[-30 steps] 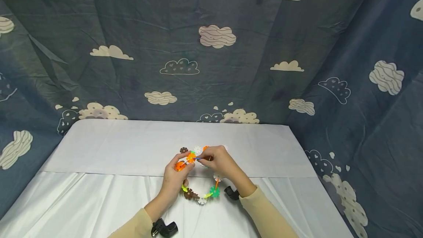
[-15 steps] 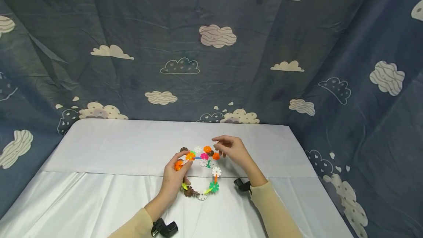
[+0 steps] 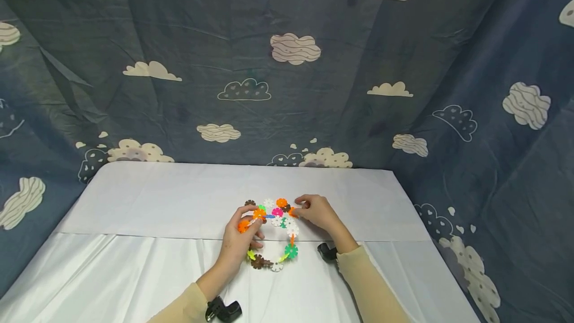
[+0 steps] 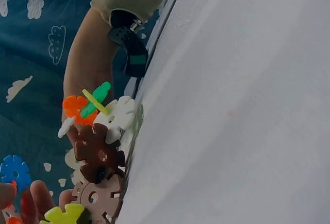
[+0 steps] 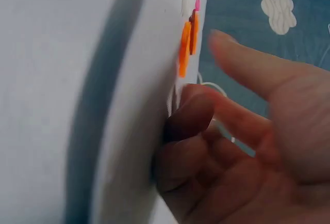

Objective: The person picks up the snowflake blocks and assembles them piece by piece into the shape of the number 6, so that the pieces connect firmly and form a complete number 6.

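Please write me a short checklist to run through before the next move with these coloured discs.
1. Left hand has a grip on the disc chain: ok, thumb and finger pinch it at an orange disc.
2. Right hand free to take a piece: ok, nothing shows in its grasp.
3. Right hand touching the loose-looking orange piece beside its fingertips: cannot tell.
4. Blue disc firmly seated: cannot tell, the joint is not clear.
5. Pink disc in the open, uncovered by either hand: ok.
6. Whole chain visible for inspection: not ok, the left hand covers part.
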The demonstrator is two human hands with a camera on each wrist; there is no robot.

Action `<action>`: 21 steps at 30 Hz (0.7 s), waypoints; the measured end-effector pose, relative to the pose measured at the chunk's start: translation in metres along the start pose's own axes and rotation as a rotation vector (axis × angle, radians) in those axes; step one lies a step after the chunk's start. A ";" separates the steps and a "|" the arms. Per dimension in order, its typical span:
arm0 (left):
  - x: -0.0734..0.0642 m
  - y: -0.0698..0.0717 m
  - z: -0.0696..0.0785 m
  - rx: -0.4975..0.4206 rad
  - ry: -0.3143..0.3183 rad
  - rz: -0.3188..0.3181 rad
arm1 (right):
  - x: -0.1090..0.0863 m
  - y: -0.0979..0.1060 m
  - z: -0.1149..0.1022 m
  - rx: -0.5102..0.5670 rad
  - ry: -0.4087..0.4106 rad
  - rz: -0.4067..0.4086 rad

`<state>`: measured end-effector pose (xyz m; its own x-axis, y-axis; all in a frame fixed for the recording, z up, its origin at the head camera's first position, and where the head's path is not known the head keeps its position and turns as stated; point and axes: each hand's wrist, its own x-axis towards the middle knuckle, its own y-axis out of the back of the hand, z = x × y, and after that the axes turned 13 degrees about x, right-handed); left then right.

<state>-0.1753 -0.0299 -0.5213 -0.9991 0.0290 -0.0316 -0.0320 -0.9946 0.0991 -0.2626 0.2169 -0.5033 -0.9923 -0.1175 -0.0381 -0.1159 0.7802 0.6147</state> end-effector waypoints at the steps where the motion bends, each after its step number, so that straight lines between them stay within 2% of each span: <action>1: 0.000 0.000 0.000 -0.009 -0.003 0.001 | -0.001 -0.002 0.000 -0.027 0.004 -0.006; 5: 0.000 -0.001 0.000 0.012 0.011 0.023 | -0.003 -0.005 -0.001 -0.070 0.005 -0.012; 10: -0.001 0.000 0.001 0.063 0.052 0.038 | -0.003 -0.005 -0.004 -0.033 -0.045 -0.016; 16: -0.003 0.000 0.003 -0.029 0.065 0.058 | -0.003 0.003 -0.003 0.058 -0.081 -0.061; 21: -0.002 0.000 0.002 -0.095 0.041 0.034 | -0.005 0.010 -0.006 0.144 -0.048 -0.123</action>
<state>-0.1735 -0.0301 -0.5193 -0.9975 -0.0075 -0.0702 0.0071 -1.0000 0.0060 -0.2591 0.2218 -0.4919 -0.9708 -0.1903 -0.1459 -0.2379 0.8421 0.4840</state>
